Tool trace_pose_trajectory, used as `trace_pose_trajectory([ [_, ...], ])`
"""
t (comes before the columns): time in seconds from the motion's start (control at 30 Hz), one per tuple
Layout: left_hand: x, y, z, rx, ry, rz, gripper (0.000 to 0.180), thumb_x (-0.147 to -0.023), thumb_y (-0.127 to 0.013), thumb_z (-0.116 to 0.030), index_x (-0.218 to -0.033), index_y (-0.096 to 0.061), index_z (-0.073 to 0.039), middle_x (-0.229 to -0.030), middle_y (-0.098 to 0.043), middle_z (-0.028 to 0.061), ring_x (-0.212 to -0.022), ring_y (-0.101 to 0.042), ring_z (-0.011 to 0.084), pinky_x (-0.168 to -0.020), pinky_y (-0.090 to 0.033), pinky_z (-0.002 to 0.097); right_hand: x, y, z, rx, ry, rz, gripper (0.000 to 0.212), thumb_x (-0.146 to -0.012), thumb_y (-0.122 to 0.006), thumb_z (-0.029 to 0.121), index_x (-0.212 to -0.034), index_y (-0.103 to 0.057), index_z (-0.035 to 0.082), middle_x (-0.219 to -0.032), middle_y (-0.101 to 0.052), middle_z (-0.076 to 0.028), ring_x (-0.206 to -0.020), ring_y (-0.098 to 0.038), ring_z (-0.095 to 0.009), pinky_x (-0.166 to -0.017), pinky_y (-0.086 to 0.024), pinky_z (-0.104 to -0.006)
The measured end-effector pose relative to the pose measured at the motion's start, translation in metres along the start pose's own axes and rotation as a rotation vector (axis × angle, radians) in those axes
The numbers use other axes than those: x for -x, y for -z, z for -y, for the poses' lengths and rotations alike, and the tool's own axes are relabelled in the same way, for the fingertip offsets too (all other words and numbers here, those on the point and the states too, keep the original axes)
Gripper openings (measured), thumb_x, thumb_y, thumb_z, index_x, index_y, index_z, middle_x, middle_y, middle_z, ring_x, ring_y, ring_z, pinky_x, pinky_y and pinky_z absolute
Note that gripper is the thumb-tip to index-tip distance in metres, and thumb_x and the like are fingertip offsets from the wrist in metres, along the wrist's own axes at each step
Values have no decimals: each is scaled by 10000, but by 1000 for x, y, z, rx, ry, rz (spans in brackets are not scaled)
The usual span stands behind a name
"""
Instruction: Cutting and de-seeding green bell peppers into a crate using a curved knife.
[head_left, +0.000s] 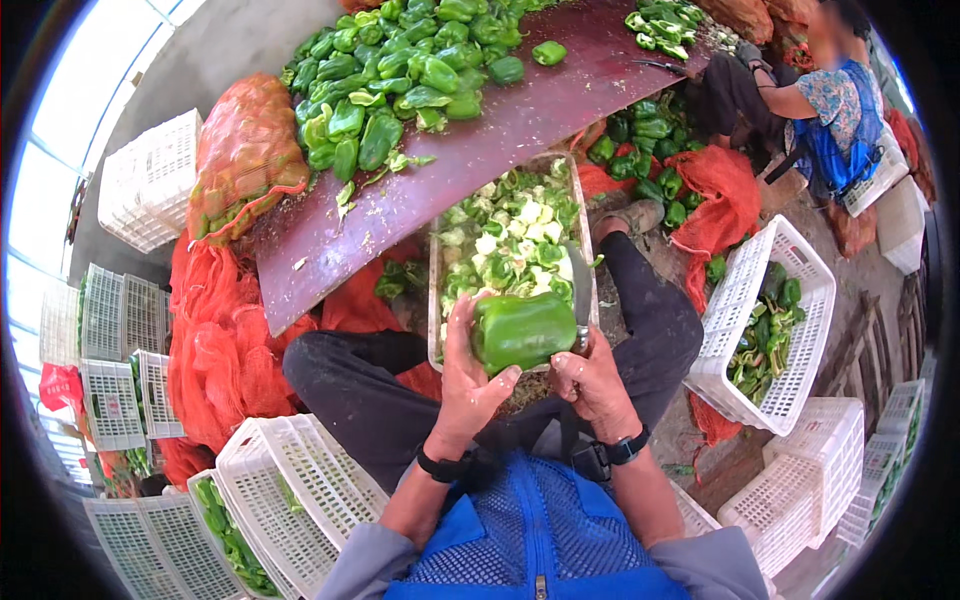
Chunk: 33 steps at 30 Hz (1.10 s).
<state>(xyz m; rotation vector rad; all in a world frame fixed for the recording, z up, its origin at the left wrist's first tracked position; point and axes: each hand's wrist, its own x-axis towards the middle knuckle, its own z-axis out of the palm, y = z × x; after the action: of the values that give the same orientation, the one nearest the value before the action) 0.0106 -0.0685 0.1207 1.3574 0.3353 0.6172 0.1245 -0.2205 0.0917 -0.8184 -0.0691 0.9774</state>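
In front of my lap, a large green bell pepper (525, 333) lies sideways between my hands. My left hand (465, 380) wraps round its left end. The fingers of my right hand (598, 382) close round a knife (581, 290), whose blade points away from me along the pepper's right end. Whether the edge is in the pepper I cannot tell. Beneath them, a white crate (434, 300) between my knees holds cut pepper tops and pale cores (515, 225).
A dark red board (450, 175) bears a heap of green peppers (440, 70). Red mesh sacks (225, 340) lie left. White crates stand around me, one with pepper pieces (785, 390) at right. Another person (850, 120) sits at the far right, near a second knife (660, 67).
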Motion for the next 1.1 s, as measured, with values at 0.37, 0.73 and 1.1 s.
trace_pose_trajectory([
  [0.37, -10, 19, -2, -766, -132, 185, 873, -710, -846, -85, -1499, -476, -25, -1509, -486, 200, -1433, -465, 372, -1211, -377, 447, -6, -9, 19, 434, 189, 61, 871, -782, -801, -74, -1564, -426, 6, -1478, -557, -96, -1321, -564, -168, -1147, -451, -328],
  [0.73, -1, 16, 32, -1012, -297, 8, 918, -711, -905, -103, -1501, -447, -7, -1451, -513, 219, -1370, -480, 426, -1172, -390, 518, -18, -6, 2, 403, 144, 14, 873, -795, -822, -48, -1561, -407, -1, -1389, -605, -97, -1262, -602, -162, -1082, -506, -330],
  [1.1, -23, 16, 66, -1002, -210, 95, 879, -722, -850, -54, -1511, -465, -34, -1470, -519, 226, -1370, -472, 444, -1173, -376, 539, -63, -4, -40, 819, 311, -236, 780, -733, -916, 54, -1407, -532, -38, -1197, -695, -97, -1057, -682, -149, -904, -579, -315],
])
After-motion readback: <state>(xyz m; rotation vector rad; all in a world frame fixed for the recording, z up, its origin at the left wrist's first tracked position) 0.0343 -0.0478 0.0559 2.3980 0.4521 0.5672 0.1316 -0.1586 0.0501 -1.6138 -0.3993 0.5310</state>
